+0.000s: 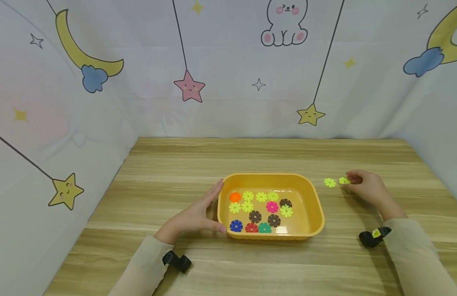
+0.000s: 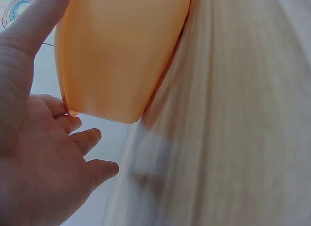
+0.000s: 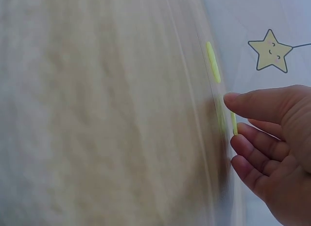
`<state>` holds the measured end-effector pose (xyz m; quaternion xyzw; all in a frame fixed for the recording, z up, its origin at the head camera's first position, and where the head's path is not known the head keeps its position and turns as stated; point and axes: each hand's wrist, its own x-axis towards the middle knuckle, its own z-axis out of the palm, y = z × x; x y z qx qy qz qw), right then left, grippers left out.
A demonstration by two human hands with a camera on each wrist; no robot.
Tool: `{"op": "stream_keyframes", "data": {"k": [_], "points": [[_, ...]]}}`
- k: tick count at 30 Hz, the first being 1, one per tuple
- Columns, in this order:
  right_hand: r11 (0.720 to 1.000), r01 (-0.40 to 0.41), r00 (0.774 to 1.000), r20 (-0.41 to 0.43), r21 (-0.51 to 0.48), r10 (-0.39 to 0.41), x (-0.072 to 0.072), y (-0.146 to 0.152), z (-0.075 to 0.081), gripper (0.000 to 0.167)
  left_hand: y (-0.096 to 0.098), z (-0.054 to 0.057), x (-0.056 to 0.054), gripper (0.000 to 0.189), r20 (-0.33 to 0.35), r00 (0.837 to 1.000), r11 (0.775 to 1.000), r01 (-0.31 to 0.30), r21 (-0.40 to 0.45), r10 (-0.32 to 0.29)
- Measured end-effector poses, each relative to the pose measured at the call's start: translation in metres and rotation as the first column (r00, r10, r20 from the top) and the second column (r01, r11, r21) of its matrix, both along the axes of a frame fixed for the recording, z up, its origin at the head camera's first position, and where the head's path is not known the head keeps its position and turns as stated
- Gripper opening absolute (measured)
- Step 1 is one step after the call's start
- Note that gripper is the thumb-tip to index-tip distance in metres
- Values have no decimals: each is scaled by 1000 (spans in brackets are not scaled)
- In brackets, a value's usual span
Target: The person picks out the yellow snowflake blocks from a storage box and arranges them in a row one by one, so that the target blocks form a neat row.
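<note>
My right hand [image 1: 365, 187] pinches a yellow notched plastic disc [image 1: 344, 180] between thumb and fingers. In the right wrist view that pinched disc [image 3: 234, 123] appears edge-on, just off the tabletop. A second yellow disc [image 1: 330, 182] lies flat on the table to its left. My left hand [image 1: 195, 216] touches the left end of a yellow plastic tray [image 1: 311, 205], fingers by the far corner and thumb by the near one. Inside the tray lie several notched discs, among them an orange disc [image 1: 235, 197], a pink disc [image 1: 272, 206], and a blue disc [image 1: 236, 225].
The tray stands on a wood-grain table [image 1: 169, 164]. A pale cloth backdrop [image 1: 228, 111] with printed stars and moons rises behind the table and along both sides. A small black camera is strapped to each wrist.
</note>
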<state>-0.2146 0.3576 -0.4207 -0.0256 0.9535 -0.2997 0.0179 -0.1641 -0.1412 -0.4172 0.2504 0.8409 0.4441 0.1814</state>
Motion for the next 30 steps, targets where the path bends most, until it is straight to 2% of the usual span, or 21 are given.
{"op": "stream_keyframes", "data": {"k": [15,25,30], "points": [[1000,0,999,33,15,0,-3,-1,0,57,0,-2,-1,126,21,1000,1000,-15,-11,16],[1000,1,998,59,23,-2,-3,-1,1,59,0,1,1,124,-3,1000,1000,0,-11,0],[1000,-1,998,63,21,-1,-3,-1,1,60,1,0,0,125,12,1000,1000,-9,-15,10]]}}
